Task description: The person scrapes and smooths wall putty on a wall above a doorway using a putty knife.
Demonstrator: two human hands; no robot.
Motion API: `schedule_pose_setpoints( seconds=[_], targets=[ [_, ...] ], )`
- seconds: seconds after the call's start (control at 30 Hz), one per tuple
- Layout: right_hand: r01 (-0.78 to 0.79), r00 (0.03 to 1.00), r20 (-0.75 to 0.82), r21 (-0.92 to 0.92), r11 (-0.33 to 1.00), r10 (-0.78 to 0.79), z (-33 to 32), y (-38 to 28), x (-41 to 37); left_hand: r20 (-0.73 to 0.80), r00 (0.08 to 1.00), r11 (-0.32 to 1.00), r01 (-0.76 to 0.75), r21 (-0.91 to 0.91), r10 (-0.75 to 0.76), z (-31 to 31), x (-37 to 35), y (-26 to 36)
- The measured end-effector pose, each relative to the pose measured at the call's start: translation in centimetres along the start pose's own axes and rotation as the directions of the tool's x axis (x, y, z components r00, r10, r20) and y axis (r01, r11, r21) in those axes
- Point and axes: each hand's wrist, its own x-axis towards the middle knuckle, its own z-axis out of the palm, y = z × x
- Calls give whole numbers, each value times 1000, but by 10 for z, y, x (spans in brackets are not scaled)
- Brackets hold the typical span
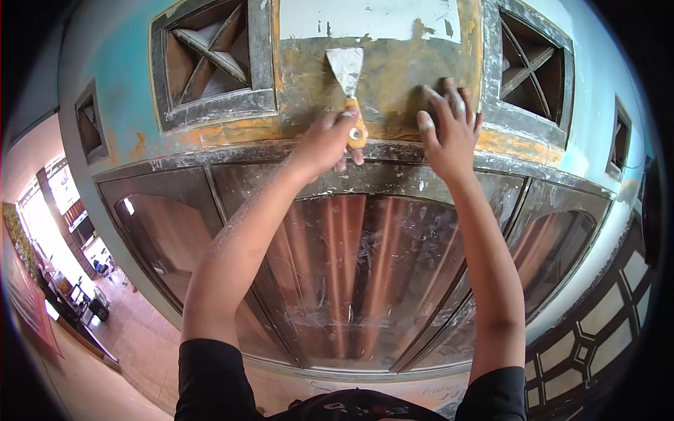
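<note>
My left hand [326, 146] is closed around the yellow handle of a putty knife [346, 69]. Its wide blade points up, whitened with paint or filler, against or just in front of a scraped wall panel [397, 91]. The panel is patchy brown, grey and orange, with a white painted band [368, 19] across its top. To the right, my right hand [453, 130] has its fingers spread upward over the panel, seemingly resting on it. Pale residue marks its fingertips.
Wooden vent frames with crossed slats stand left [210, 56] and right [533, 67] of the panel. Below is a dark-framed window [365, 266] with reddish-brown curtains behind the glass. A tiled floor [140, 337] lies lower left, a patterned dark door or gate [590, 337] lower right.
</note>
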Motion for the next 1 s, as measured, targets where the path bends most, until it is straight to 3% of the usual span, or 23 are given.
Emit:
schedule_pose_setpoints(
  seconds=[0.03, 0.07, 0.13, 0.23, 0.3, 0.33, 0.37, 0.43, 0.47, 0.5, 0.57, 0.6, 0.63, 0.67, 0.77, 0.9, 1.0],
  targets=[
    [-1, 999, 47, -2, 1000, 1, -8, -11, -1, 6, 1000, 1000, -4, -29, 4, 8, 0, 3],
    [25, 998, 62, 124, 992, -33, -17, -22, -3, 41, 999, 998, -21, -51, 24, 13, 0, 7],
    [-165, 931, 364, 424, 891, -1, -34, -42, -6, 47, 998, 999, -34, -34, 36, 23, 10, 5],
    [-179, 929, 367, 553, 814, -46, -37, -63, -19, 35, 997, 998, -69, 12, 68, 35, 20, 2],
    [-197, 930, 366, 550, 811, -23, -32, -62, -19, 72, 995, 985, -79, 156, 68, 38, 27, 2],
    [-138, 960, 278, 521, 842, -15, -22, -58, -21, 84, 994, 934, -96, 344, 71, 37, 32, 3],
    [-82, 982, 190, 486, 870, -13, -16, -55, -23, 86, 994, 934, -97, 343, 71, 35, 36, 3],
    [-90, 980, 201, 416, 905, 4, -18, -56, -21, 146, 984, 867, -163, 470, 106, 31, 33, 13],
    [-91, 978, 210, 346, 934, 18, -19, -56, -21, 101, 969, 768, -240, 593, 224, 28, 27, 16],
    [-93, 977, 212, 346, 934, 19, -18, -54, -22, 102, 970, 769, -239, 593, 223, 23, 22, 27],
    [-52, 994, 109, 209, 977, 29, -15, -52, -24, 116, 949, 450, -244, 859, 294, 5, 14, 40],
    [-54, 993, 109, 207, 977, 31, -14, -51, -24, 118, 949, 450, -246, 858, 293, -7, 20, 30],
    [-67, 995, 85, 213, 975, 50, -13, -51, -23, 84, 805, 268, -292, 918, 588, -22, 31, 12],
    [-79, 996, 60, 218, 973, 68, -12, -51, -21, 93, 567, 77, -268, 960, 818, -34, 40, -1],
    [-55, 998, 51, 120, 991, 49, 0, -53, -6, -10, 498, 135, -215, 967, 867, -53, 51, -10],
    [-53, 998, 25, 132, 990, 50, 10, -63, -13, 20, 535, 63, -136, 989, 845, -58, 60, -24],
    [-4, 999, -37, 195, 981, 12, 17, -64, -19, 9, 550, 91, -155, 984, 835, -59, 59, -26]
  ],
)
